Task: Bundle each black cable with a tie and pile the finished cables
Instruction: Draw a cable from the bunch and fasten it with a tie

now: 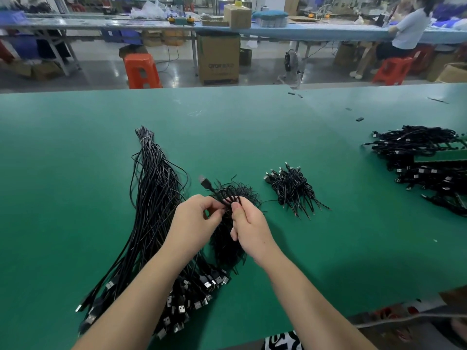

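Observation:
A folded black cable [222, 194] with a USB plug sticking up left is held above the green table [75, 147]. My left hand [195, 219] pinches it from the left and my right hand [249, 227] pinches it from the right. Directly beneath lies a heap of black ties [228, 246]. A long sheaf of loose black cables [154, 193] stretches along the left, plugs toward me. A small pile of bundled cables [293, 189] lies to the right.
A larger heap of black cables [427, 160] sits at the far right edge. Small black scraps [359, 119] dot the far table. Beyond the table are an orange stool [141, 70], cardboard boxes and a seated person [404, 34].

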Action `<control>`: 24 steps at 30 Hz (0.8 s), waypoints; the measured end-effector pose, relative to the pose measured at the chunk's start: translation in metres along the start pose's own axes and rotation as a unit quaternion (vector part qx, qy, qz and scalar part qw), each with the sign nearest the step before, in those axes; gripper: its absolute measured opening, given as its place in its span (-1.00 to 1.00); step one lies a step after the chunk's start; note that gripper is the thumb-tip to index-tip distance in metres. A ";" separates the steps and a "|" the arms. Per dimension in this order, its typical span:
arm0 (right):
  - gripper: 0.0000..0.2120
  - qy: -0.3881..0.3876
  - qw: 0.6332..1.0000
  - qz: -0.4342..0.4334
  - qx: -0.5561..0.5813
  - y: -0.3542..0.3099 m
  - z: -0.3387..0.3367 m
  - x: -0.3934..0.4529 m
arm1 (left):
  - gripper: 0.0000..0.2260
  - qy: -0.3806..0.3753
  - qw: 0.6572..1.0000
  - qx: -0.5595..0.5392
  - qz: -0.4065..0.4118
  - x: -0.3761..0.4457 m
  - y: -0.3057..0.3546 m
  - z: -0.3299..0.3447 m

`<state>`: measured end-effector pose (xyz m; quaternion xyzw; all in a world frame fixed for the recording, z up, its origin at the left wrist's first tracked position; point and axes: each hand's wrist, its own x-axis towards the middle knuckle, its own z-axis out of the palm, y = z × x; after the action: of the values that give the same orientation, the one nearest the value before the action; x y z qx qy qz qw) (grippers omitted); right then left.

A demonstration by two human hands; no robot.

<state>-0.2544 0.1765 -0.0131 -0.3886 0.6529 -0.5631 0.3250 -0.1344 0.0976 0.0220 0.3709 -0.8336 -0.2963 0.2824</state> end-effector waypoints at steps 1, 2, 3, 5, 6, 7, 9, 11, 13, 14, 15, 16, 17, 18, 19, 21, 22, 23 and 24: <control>-0.75 0.006 1.000 0.015 0.017 0.001 0.001 0.001 | -0.94 0.024 0.997 0.057 0.036 -0.002 0.000 0.001; -0.75 0.009 0.999 0.030 0.036 0.001 0.001 0.002 | -0.96 0.053 0.988 0.115 0.091 -0.005 -0.001 0.002; -0.72 0.008 0.997 0.046 0.061 0.000 0.001 0.003 | -0.97 0.082 0.969 0.163 0.165 -0.007 -0.002 0.003; -0.70 -0.016 0.989 0.082 0.120 -0.002 0.000 0.004 | -0.94 0.111 0.919 0.215 0.312 -0.007 -0.007 0.003; -0.70 -0.040 0.983 0.104 0.148 -0.004 -0.002 0.004 | -0.90 0.108 0.901 0.224 0.355 -0.006 -0.009 0.002; -0.71 -0.066 0.974 0.126 0.174 -0.006 -0.004 0.004 | -0.86 0.101 0.891 0.226 0.380 -0.003 -0.010 0.000; -0.75 -0.114 0.958 0.155 0.213 -0.010 -0.008 0.003 | -0.80 0.078 0.888 0.221 0.396 0.003 -0.011 -0.004; -0.76 -0.142 0.948 0.166 0.230 -0.013 -0.011 0.003 | -0.78 0.063 0.897 0.206 0.385 0.007 -0.011 -0.008; -0.76 -0.148 0.945 0.171 0.236 -0.014 -0.012 0.003 | -0.79 0.063 0.907 0.201 0.364 0.008 -0.010 -0.009; -0.77 -0.145 0.944 0.172 0.241 -0.014 -0.011 0.002 | -0.81 0.064 0.912 0.197 0.353 0.008 -0.009 -0.009; -0.76 -0.140 0.944 0.172 0.246 -0.014 -0.009 0.002 | -0.84 0.067 0.919 0.190 0.340 0.007 -0.009 -0.008; -0.76 -0.134 0.944 0.173 0.248 -0.013 -0.007 0.001 | -0.87 0.068 0.926 0.180 0.324 0.005 -0.008 -0.007; -0.75 -0.126 0.945 0.173 0.248 -0.012 -0.005 0.001 | -0.88 0.069 0.935 0.166 0.304 0.005 -0.006 -0.005; -0.74 -0.116 0.947 0.172 0.245 -0.010 -0.003 -0.001 | -0.85 0.066 0.945 0.152 0.281 0.004 -0.004 -0.004; -0.73 -0.106 0.950 0.169 0.239 -0.009 0.000 -0.002 | -0.83 0.061 0.955 0.136 0.256 0.003 -0.002 -0.003; -0.72 -0.087 0.960 0.157 0.214 -0.007 0.004 -0.004 | -0.87 0.042 0.976 0.092 0.192 0.002 0.000 -0.001; -0.71 -0.079 0.966 0.147 0.196 -0.006 0.005 -0.004 | -0.90 0.028 0.985 0.067 0.158 0.002 0.000 -0.001; -0.69 -0.071 0.972 0.135 0.176 -0.005 0.005 -0.005 | -0.91 0.020 0.990 0.043 0.130 0.002 0.000 0.000; -0.66 -0.063 0.978 0.122 0.157 -0.003 0.006 -0.005 | -0.92 0.018 0.993 0.024 0.111 0.002 0.000 0.001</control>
<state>-0.2460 0.1779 -0.0110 -0.2844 0.5769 -0.5892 0.4891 -0.1363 0.0963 0.0222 0.2883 -0.8712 -0.2363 0.3194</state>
